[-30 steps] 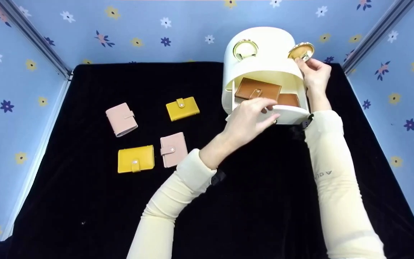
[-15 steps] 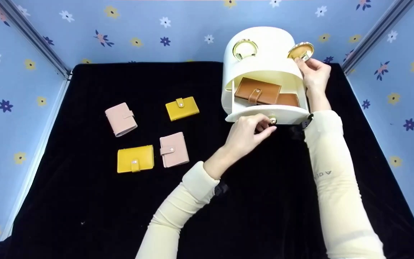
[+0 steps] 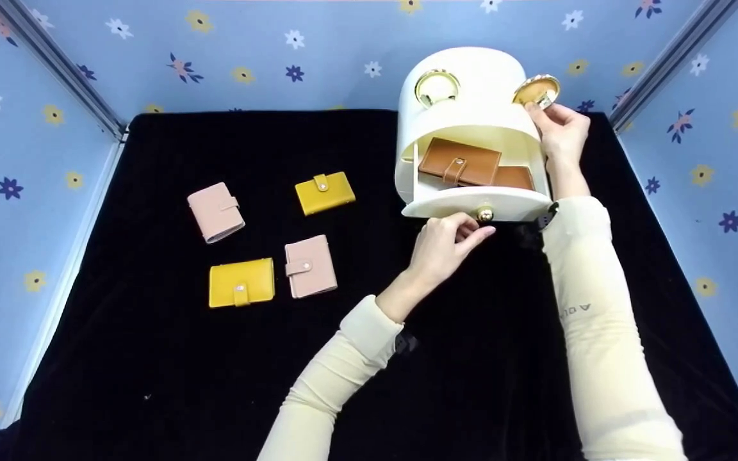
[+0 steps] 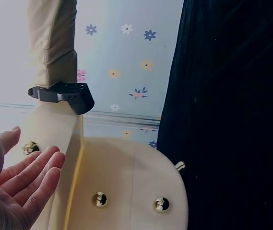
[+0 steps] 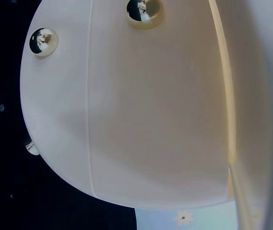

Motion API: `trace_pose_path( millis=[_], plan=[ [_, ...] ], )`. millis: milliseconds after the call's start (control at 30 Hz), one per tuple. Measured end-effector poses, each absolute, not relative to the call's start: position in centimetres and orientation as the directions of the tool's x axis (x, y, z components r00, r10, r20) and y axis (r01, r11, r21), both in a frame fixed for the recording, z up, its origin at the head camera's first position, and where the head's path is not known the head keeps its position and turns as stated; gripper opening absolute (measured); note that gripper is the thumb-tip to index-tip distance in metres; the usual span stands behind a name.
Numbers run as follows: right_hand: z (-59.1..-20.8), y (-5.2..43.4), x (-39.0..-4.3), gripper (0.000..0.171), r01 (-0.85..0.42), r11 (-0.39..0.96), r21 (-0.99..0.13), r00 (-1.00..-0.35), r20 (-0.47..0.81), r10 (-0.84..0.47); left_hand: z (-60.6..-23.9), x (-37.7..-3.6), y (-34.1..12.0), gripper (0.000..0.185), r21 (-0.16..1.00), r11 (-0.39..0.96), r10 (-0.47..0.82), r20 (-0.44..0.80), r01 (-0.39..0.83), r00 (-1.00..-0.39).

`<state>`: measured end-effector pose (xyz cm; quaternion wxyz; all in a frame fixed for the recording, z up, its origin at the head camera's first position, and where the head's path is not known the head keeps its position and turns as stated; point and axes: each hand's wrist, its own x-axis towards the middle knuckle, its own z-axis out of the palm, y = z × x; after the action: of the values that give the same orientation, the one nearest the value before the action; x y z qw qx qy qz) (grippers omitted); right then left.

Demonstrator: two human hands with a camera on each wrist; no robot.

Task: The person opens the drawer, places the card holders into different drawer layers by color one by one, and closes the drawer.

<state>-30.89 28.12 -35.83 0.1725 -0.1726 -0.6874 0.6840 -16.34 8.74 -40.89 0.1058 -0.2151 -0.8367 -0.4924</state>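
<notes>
On your right sleeve [image 3: 599,339], in the head view, locate one short line of dark lettering [image 3: 575,312]. The lettering is printed across the forearm, between cuff [image 3: 579,221] and elbow, near the edge facing your other arm. You can make out what looks like an A at the end toward the sleeve's middle. The characters beside it are too small and blurred to read with certainty.

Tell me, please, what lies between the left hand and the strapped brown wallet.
In the head view, the white drawer front stands between the left hand and the strapped brown wallet.
</notes>
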Motion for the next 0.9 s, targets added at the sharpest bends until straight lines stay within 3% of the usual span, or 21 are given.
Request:
trace_pose_path(
  millis=[467,900],
  plan=[
    [-35.8,28.0,-30.9,0.019,-0.003,-0.004,-1.0,-0.881,0.001,0.473,-41.6,-17.4,9.8,0.03,0.827,0.367,0.197,0.377,0.425,-0.905],
    [-35.8,28.1,-31.0,0.021,-0.001,-0.037,-0.999,-0.882,-0.017,0.471,-41.4,-18.1,9.7,0.029,0.817,0.343,0.196,0.42,0.463,-0.886]
  ],
)
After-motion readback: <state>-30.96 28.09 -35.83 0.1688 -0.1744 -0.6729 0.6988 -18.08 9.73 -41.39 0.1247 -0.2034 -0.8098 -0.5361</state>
